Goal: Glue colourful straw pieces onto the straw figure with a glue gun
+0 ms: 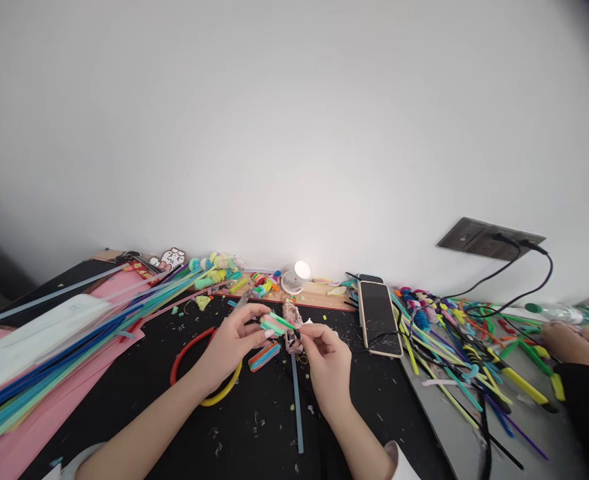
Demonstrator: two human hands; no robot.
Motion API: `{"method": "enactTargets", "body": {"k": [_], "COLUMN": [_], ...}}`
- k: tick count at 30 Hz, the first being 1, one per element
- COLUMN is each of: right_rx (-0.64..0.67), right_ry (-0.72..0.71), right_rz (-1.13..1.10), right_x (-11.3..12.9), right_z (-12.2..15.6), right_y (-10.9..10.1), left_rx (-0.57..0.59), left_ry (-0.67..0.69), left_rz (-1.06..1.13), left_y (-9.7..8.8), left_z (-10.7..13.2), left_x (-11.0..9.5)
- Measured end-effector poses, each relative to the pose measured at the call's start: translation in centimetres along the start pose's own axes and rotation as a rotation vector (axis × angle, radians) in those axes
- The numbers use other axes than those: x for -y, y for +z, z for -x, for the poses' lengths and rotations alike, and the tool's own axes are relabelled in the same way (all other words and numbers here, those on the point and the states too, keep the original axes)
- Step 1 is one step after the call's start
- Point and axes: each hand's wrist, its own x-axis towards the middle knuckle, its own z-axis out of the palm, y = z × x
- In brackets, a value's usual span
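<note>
My left hand (232,340) pinches a small bundle of pastel pipe cleaners (274,324), striped pink and green, above the black tabletop. At the bundle's right end, the thumb and forefinger of my right hand (329,357) are pressed together; a small dark bit shows by the fingertips, too small to name. Just below the bundle lies another short striped piece (264,357) in orange and blue. Between my hands, a pinkish, partly hidden object (290,312) sits behind the bundle. A long blue-grey stick (297,407) points toward me.
A red and yellow ring (224,398) lies under my left forearm. Pipe cleaners (139,320) cover pink sheets at left. A paper cup (297,277) stands by the wall, a phone (380,320) right of it. Yellow-handled pliers (517,383) and another person's hand (574,343) are at right.
</note>
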Motion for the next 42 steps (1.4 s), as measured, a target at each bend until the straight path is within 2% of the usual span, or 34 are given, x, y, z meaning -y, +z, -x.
{"method": "enactTargets", "body": {"k": [3,8,14,19,24,31,42], "right_rx": [0.013,0.023,0.039,0.035,0.045,0.082,0.087], "right_ry": [0.034,0.01,-0.047,-0.036,-0.01,-0.012,-0.025], "right_rz": [-0.028,-0.025,0.011,0.057,0.041,0.094,0.088], "right_x": [-0.1,0.0,-0.1,-0.3,-0.5,-0.4,-0.1], "right_z": [-0.1,-0.4,-0.5,-0.6,-0.5,-0.6,-0.7], "right_y": [0.0,-0.2,-0.2,-0.2,-0.2,-0.4,-0.5], "left_rx": [0.017,0.027,0.018,0.016,0.017,0.07,0.034], "left_ry": [-0.019,0.007,0.008,-0.002,0.039,0.024,0.025], "left_rz": [0.019,0.007,-0.03,-0.048,-0.046,-0.069,-0.103], "left_y": [0.0,0.0,0.4,0.6,0.5,0.3,0.4], "left_z": [0.0,-0.1,0.0,0.1,0.0,0.2,0.3], "left_x": [0.3,0.7,0.2,0.0,0.6,1.2,0.9]}}
